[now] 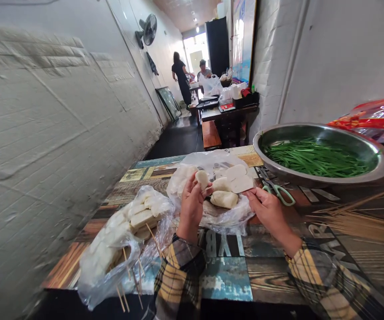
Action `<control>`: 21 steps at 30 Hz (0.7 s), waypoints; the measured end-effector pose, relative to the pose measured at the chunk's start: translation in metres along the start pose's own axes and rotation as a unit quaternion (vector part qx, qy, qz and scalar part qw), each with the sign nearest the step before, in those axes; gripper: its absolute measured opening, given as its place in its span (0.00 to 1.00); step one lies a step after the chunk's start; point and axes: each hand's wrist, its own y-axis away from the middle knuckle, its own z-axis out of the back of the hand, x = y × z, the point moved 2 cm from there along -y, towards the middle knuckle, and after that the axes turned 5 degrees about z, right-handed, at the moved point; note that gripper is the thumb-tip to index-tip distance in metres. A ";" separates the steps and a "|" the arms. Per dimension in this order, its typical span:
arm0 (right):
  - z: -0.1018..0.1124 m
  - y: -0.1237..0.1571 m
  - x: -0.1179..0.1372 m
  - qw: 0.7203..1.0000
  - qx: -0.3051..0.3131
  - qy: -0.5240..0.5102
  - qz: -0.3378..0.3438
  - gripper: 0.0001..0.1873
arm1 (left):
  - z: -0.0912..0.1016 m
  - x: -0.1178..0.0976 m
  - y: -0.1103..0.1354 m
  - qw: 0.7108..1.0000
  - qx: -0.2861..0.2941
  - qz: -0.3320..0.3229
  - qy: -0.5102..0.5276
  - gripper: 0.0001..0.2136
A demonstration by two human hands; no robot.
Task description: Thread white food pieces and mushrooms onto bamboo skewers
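Observation:
My left hand [192, 202] is closed on a small pale rolled piece [201, 179], which looks like a folded sheet of tofu. Between the thumb and fingers of my right hand [267, 208] is the edge of a flat pale sheet [240, 178] with rounded corners. Beneath both hands lies an open clear plastic bag [225, 224] with more pale pieces, among them a folded roll [224, 199]. To the left, another plastic bag [108, 231] holds stacked pale pieces with thin wooden skewers [128, 276] sticking out toward me.
Green-handled scissors [283, 194] lie right of the bag. A wide metal bowl [311, 178] of long green chives [314, 158] stands at the right, with loose skewers [361, 222] in front. Two people are farther back, near another table [211, 114]. A brick wall [45, 133] runs along the left.

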 end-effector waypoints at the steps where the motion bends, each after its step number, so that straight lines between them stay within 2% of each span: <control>1: 0.000 0.000 0.000 1.000 0.000 0.000 0.000 0.21 | 0.000 -0.001 0.000 1.000 -0.005 -0.007 -0.008 0.22; 6: -0.003 0.001 0.001 1.000 0.005 -0.012 -0.002 0.22 | 0.004 -0.008 0.001 0.993 -0.056 -0.085 -0.064 0.20; 11: -0.004 0.001 0.001 1.000 0.005 -0.019 -0.011 0.22 | 0.012 -0.004 -0.002 0.965 -0.102 -0.147 -0.192 0.22; 13: -0.004 0.001 0.000 1.000 0.004 -0.023 -0.010 0.22 | 0.016 -0.001 -0.004 0.960 -0.108 -0.144 -0.216 0.23; 16: -0.005 0.002 -0.002 0.998 0.021 -0.053 -0.010 0.21 | 0.016 0.002 -0.006 0.969 -0.097 -0.128 -0.190 0.24; 21: -0.010 0.005 -0.003 0.983 0.100 -0.144 -0.059 0.21 | 0.008 0.001 -0.004 0.987 -0.034 -0.055 -0.148 0.20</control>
